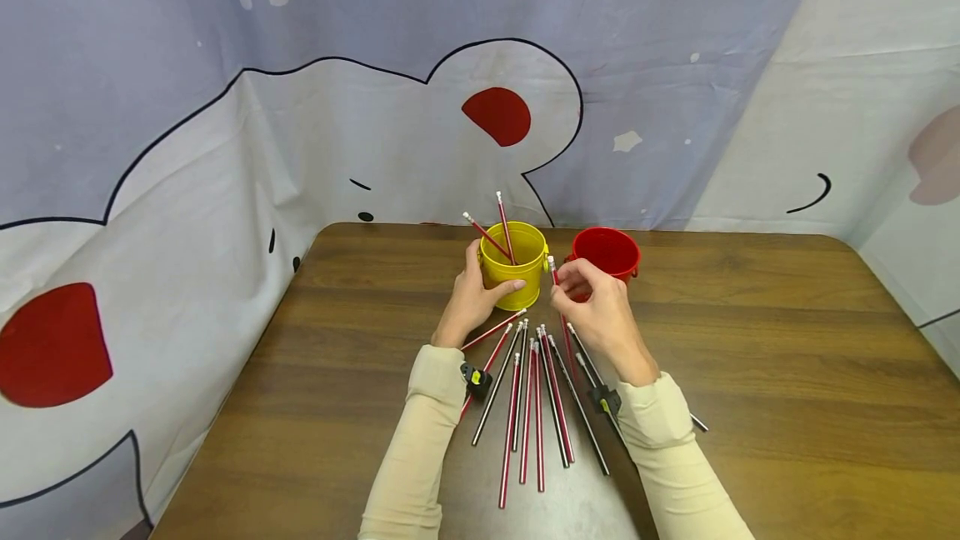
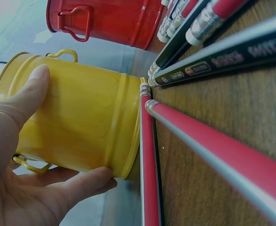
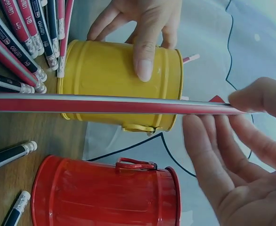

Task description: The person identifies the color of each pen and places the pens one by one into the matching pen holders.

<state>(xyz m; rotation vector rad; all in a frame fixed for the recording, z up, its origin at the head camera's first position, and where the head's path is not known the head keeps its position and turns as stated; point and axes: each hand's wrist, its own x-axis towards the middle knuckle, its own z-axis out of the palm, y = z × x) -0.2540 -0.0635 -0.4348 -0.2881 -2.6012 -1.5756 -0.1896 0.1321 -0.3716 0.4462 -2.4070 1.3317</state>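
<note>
Hanging from the pinch of the right hand (image 1: 597,313), a red pencil (image 3: 119,104) is near both the yellow bucket (image 1: 531,277) and the red bucket (image 3: 105,195). The left hand (image 1: 467,300) grips the yellow one, two pencils (image 1: 506,227) leaning inside. Held so near its eraser end, the pinched pencil could swing and clip a rim; an uneven tug might tip the gripped bucket (light tin, I'd guess). Loose pencils (image 1: 539,423) near it might roll if nudged. Beneath lies a brown wood-grain table (image 1: 750,340); behind, a printed cloth (image 1: 337,132) hangs creased.
</note>
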